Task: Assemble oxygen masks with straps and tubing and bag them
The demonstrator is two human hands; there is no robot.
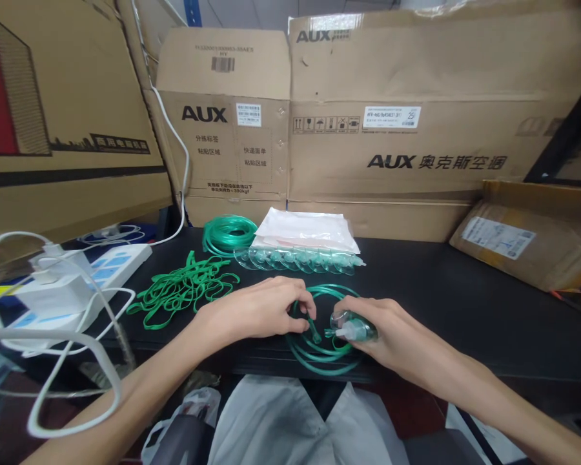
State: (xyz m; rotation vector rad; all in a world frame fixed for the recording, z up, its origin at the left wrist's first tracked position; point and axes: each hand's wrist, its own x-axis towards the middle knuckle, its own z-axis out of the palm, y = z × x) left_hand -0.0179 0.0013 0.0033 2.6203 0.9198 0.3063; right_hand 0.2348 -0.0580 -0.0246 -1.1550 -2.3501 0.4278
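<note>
Grey trousers (281,420) sit lowest in view. Just beyond, at the near rim of the black table (465,310), your left hand (256,310) pinches the end of a coiled translucent green plastic tube (319,354). Your right hand (387,332) is closed around a clear plastic mask (353,328). Farther back lie loose green elastic straps (184,287), stacked clear masks (295,258) and brown cardboard boxes (368,129).

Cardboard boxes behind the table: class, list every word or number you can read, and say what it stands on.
"AUX": middle box.
"分拣标签 粘贴区域": middle box.
"AUX 奥克斯空调": large right box.
White sticker and parcel label: too small to read.
</note>
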